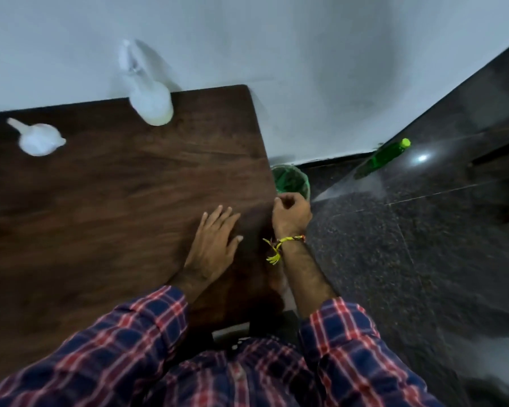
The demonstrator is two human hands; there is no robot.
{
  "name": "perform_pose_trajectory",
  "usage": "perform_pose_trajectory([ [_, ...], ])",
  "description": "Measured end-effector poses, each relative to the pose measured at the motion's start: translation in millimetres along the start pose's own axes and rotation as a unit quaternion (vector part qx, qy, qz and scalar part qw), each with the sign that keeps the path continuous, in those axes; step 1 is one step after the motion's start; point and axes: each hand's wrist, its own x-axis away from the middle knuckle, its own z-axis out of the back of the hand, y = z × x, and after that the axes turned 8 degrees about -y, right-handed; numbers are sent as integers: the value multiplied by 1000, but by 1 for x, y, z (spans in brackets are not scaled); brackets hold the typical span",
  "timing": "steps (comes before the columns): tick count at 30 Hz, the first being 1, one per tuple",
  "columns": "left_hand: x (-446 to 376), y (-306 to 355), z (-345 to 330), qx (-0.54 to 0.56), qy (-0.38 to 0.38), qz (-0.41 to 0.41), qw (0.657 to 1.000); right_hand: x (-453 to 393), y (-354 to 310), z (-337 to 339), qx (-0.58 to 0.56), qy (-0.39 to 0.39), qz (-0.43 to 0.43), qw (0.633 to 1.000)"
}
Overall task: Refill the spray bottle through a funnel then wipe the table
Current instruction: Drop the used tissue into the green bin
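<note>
Left hand [215, 245]: lying flat on the wooden table [100, 201] near its right edge, fingers straight and slightly spread, holding nothing. Right hand [291, 214]: hovering just past the table's right edge, fingers curling loosely inward; gripping anything or not, cannot tell. Wearing a yellow thread bracelet [282, 243] at the right wrist and plaid sleeves [147, 327] on both arms.

White spray bottle [150, 92]: standing at the far table edge against the wall, well apart from both hands. White funnel [39, 138]: lying on its side at the far left of the table, further still from the hands.

Green bin [291, 180]: sitting on the dark floor just beyond the right hand. Green bottle [381, 158]: standing on the floor by the wall, further right.
</note>
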Motion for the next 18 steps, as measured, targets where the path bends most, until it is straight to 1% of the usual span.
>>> perform_pose_trajectory([
  [4, 69, -73, 31, 16, 17, 59, 998, 59, -14, -34, 59, -24, 28, 998],
  [9, 120, -147, 68, 36, 33, 138, 989, 111, -31, -93, 103, -68, 60, 990],
  [11, 134, -167, 79, 38, 36, 166, 985, 127, -39, -111, 117, -99, 71, 986],
  [14, 149, -186, 89, 57, 51, 216, 973, 143, -47, -130, 154, -151, 118, 969],
  [18, 165, -193, 96, 77, 44, 278, 956, 151, -48, -149, 171, -227, 152, 947],
])
